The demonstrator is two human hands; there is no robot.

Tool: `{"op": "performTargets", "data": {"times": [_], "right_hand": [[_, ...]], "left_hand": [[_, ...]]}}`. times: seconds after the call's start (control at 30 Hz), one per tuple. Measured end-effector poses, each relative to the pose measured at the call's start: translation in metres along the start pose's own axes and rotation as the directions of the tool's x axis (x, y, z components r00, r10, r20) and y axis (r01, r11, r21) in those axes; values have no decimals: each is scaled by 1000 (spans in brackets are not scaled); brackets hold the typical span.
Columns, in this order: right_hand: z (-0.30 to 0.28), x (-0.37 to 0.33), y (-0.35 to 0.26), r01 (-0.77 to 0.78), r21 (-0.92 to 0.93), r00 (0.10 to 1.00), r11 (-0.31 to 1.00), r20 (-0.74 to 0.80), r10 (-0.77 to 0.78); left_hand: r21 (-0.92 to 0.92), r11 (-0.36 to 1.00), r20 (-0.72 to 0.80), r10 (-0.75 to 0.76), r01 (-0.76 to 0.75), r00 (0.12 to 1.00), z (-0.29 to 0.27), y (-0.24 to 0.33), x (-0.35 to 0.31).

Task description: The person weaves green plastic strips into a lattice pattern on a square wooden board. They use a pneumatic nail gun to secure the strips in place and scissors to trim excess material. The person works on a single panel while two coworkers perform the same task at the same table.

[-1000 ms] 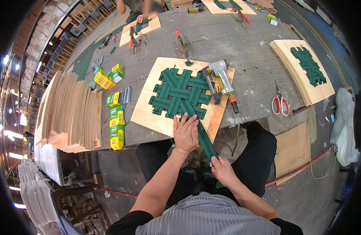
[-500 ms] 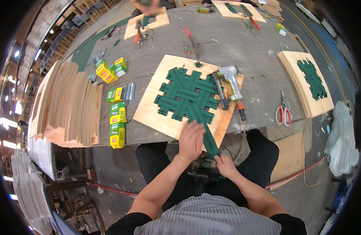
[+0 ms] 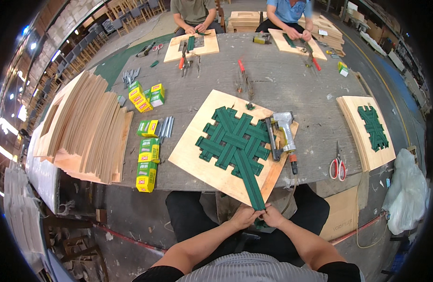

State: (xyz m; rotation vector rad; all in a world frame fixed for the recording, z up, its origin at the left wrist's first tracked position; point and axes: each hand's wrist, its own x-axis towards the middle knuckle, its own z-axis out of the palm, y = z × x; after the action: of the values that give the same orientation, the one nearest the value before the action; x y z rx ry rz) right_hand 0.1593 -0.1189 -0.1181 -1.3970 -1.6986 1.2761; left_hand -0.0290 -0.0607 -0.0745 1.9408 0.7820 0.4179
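First voice: In the head view, your left hand (image 3: 244,217) and right hand (image 3: 273,216) are closing side by side on the loose end of a dark green strap (image 3: 250,181). The strap is running from the middle of a green woven panel (image 3: 233,138) and over the near corner of its pale plywood board (image 3: 193,152). That corner is jutting past the bench's near edge, above your lap.

Second voice: How should you be handling it?

First voice: My judgement: you should be pulling evenly, keeping the strap flat and in line with its slant, because a twist would probably be spoiling the weave. No hand is pinning the board, so a hard tug could be dragging it towards you. Be minding the staple gun (image 3: 285,131), which is lying by the board's right corner, overlapping the weave.

Second voice: And what is surrounding you?

First voice: The scuffed grey bench (image 3: 310,101) is carrying yellow-and-green boxes (image 3: 148,150) and stacked wooden frames (image 3: 92,136) along its left edge. Red-handled scissors (image 3: 338,169) are lying near its near right corner, beside another board stack (image 3: 355,136) topped with green webbing. At the far edge, two co-workers, one in olive (image 3: 193,10) and one in blue (image 3: 288,13), are bending over boards. Beyond the far left corner, chairs (image 3: 122,14) are standing in rows.
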Motion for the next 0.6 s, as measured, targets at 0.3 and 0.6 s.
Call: {"op": "performTargets", "data": {"times": [0.3, 0.6], "right_hand": [[-42, -19, -59, -241, -547, 931, 801, 102, 350], [-206, 141, -145, -464, -428, 795, 776, -587, 152]], "left_hand": [[253, 946, -193, 256, -204, 947, 8, -18, 10], [331, 916, -125, 281, -227, 952, -3, -17, 6]]}}
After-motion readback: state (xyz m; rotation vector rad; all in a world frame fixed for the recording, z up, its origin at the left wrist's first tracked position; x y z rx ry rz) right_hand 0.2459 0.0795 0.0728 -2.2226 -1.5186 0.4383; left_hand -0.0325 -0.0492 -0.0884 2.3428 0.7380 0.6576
